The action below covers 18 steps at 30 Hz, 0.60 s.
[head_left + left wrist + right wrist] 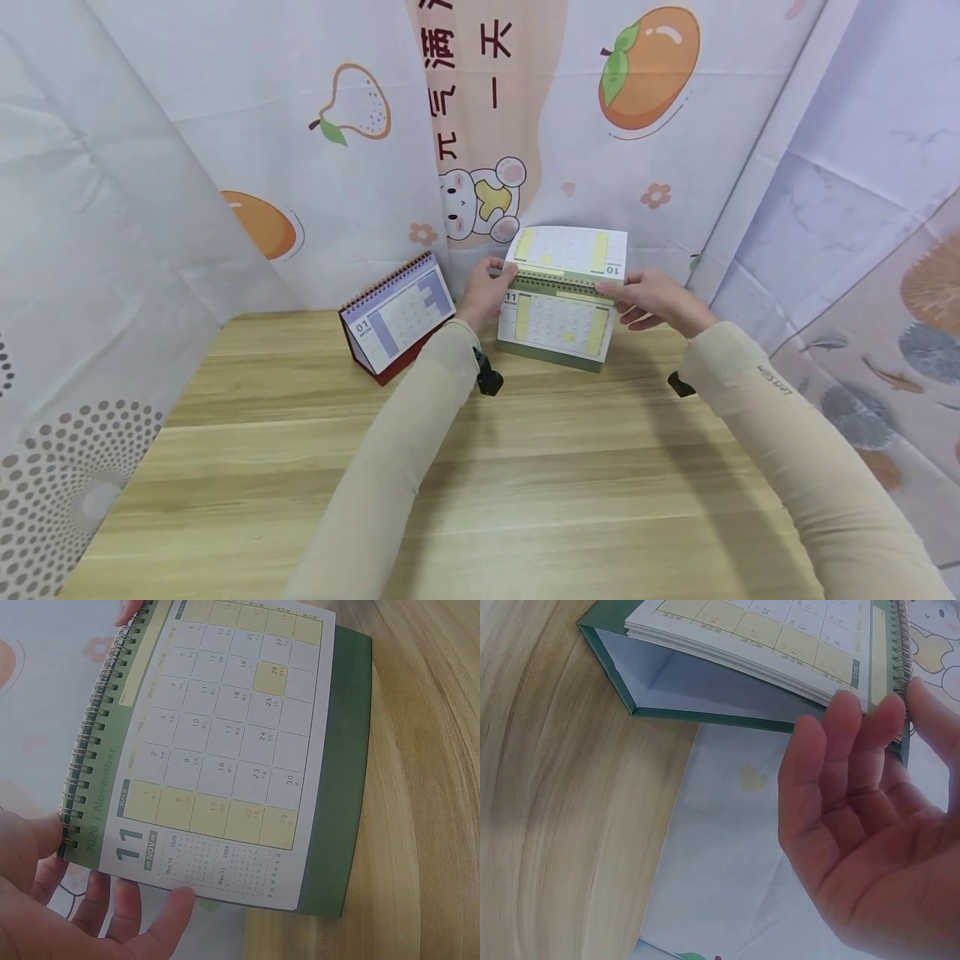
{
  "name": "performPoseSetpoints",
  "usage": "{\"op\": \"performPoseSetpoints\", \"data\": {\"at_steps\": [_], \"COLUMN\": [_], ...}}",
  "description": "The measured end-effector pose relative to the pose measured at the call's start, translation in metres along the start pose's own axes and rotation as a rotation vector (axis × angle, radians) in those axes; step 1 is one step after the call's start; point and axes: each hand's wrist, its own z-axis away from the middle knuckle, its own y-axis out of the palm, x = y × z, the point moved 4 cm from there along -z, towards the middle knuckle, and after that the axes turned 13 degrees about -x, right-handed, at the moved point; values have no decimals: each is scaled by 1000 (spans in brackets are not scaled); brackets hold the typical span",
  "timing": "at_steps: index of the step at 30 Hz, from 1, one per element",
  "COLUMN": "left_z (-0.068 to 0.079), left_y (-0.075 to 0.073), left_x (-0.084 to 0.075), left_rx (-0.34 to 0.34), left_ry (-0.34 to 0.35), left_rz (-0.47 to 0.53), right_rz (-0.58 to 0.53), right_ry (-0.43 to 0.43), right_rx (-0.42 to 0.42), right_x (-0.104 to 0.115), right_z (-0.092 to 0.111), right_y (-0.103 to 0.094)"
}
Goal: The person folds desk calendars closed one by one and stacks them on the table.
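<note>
A green desk calendar (558,321) stands near the back of the table, its November page facing front. Behind its wire rings (79,765) the October page (566,248) lies turned back, upside down from here. My left hand (486,292) grips the calendar's left top corner, thumb at the end of the rings and fingers along the side edge. At the opposite corner my right hand (651,298) pinches the top edge, thumb by the rings and other fingers bent against the side. In the right wrist view the hollow triangular stand (705,682) shows beneath the pages.
A second desk calendar (405,312), purple and dark red with 01 on its page, stands left of my left hand. A printed curtain (285,50) hangs right behind both calendars. The wooden table (570,483) stretches toward me.
</note>
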Motion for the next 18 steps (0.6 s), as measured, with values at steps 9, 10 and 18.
{"op": "performPoseSetpoints", "data": {"at_steps": [9,10,18], "left_z": [1,1,4], "left_y": [0,0,-1], "left_x": [-1,-1,-2], "left_rx": [-16,-18,-27], "left_ry": [98,99,114], "left_rz": [-54,-56,-56], "right_rz": [33,35,46], "right_ry": [-8,-9,-6], "right_rx": [-14,-15,-23], "right_x": [3,3,4], "right_z": [0,0,-1], "right_y": [-1,-1,0]}}
